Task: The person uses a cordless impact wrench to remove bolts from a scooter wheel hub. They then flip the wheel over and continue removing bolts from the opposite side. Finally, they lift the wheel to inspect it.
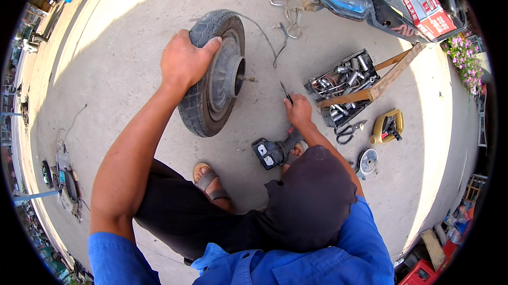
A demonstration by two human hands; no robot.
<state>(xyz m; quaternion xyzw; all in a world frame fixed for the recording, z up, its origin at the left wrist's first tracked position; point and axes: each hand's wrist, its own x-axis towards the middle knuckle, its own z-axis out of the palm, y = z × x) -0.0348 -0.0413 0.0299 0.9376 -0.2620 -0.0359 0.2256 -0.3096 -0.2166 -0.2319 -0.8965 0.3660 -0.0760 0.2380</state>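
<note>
A scooter-type wheel [222, 81] with a worn black tyre and a grey metal hub stands upright on the concrete, left of centre. My left hand [185, 60] grips the top of its tyre, thumb over the sidewall. A threaded axle end and a dark cable [264, 33] come from the hub. To the right of the wheel, my right hand [299, 109] is closed on a slim dark pointed tool [286, 90], its tip pointing away from me; its exact kind cannot be told. Under my right forearm, a cordless power tool [271, 152] lies by my right foot.
A black toolbox [329, 118] of sockets with a wooden handle [370, 92] stands at right. Beside it lie scissors [349, 132], a cut yellow container [394, 118] and a round metal part [367, 161]. A partly dismantled vehicle [344, 2] fills the far right; loose parts [67, 182] lie far left.
</note>
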